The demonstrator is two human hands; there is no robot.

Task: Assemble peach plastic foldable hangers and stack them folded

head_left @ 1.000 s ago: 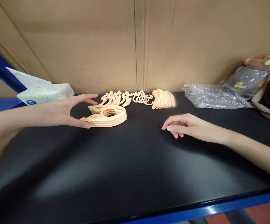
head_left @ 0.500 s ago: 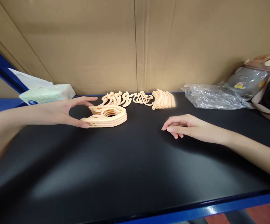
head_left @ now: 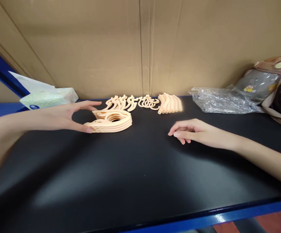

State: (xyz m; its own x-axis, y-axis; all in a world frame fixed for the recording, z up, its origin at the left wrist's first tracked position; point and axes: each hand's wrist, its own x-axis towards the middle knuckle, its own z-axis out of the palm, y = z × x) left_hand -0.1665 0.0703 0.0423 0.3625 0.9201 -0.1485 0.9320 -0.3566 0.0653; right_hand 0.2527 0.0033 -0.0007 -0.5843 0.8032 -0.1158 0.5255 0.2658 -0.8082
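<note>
Moved since the earlier frames: next to nothing, save a faint shift of the left hand and of the tissue pack behind it. Item, one stack of flat looped pieces, pale orange, lying on the black table left of centre; the left hand spans its left end, thumb and fingers spread wide, thumb seemingly against the near edge, finger contact on the far side not certain. Item, right hand, half-curled and relaxed, low over the table and well apart from the pieces, nothing visible in it. Items behind, left to right: S-shaped pieces, overlapping hooks, ribbed row of curved rods. Further right, crumpled clear plastic bag. Progress, by judgement: sorting by shape appears done, with like pieces kept together in four groups; no piece is seen raised or joined to another kind, so handling of single pieces appears still outstanding.
</note>
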